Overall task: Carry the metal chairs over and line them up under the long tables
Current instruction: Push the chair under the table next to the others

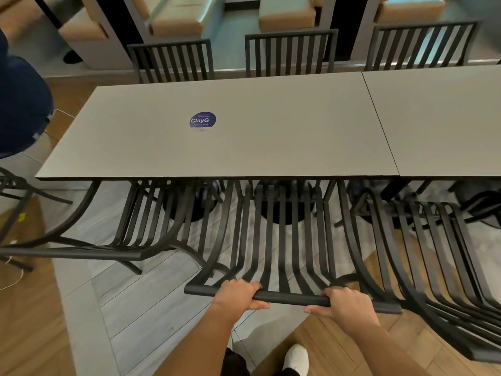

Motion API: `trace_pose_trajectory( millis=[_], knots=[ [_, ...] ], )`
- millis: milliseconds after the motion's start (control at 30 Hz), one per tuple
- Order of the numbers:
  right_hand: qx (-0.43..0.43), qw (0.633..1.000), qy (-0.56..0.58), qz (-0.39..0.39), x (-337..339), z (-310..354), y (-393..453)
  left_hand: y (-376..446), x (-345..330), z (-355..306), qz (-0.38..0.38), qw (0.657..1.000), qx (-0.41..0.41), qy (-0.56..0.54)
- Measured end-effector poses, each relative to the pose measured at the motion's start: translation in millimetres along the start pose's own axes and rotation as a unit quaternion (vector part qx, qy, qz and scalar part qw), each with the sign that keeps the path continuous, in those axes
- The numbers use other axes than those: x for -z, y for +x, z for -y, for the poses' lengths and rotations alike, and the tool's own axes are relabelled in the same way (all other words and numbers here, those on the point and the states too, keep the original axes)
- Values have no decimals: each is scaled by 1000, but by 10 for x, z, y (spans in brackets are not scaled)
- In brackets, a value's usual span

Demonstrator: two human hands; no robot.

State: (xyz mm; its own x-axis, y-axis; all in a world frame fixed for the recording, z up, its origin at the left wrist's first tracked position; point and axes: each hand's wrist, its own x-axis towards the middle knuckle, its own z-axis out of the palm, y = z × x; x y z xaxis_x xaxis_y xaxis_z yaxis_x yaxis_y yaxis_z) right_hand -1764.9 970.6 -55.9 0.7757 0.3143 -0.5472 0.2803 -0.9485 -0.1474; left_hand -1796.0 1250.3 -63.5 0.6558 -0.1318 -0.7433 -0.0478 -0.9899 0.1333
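Observation:
A black slatted metal chair (282,240) stands in front of me with its seat pushed under the long grey table (217,153). My left hand (240,295) and my right hand (345,305) both grip the chair's top back rail (291,297). A second metal chair (141,226) sits to the left, partly under the same table. A third metal chair (439,253) stands to the right, at the adjoining grey table (447,118).
Three more metal chairs (290,54) line the table's far side, with padded booth benches (176,20) behind them. A person in dark blue (21,104) stands at the left end. A round purple sticker (202,120) marks the tabletop. My white shoe (296,358) is below.

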Motion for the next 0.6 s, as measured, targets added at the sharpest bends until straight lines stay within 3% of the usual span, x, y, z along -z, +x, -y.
trace_pose_trajectory(
  millis=[600],
  knots=[
    [-4, 999, 29, -19, 218, -485, 538, 435, 428, -240, -41, 999, 11, -4]
  ],
)
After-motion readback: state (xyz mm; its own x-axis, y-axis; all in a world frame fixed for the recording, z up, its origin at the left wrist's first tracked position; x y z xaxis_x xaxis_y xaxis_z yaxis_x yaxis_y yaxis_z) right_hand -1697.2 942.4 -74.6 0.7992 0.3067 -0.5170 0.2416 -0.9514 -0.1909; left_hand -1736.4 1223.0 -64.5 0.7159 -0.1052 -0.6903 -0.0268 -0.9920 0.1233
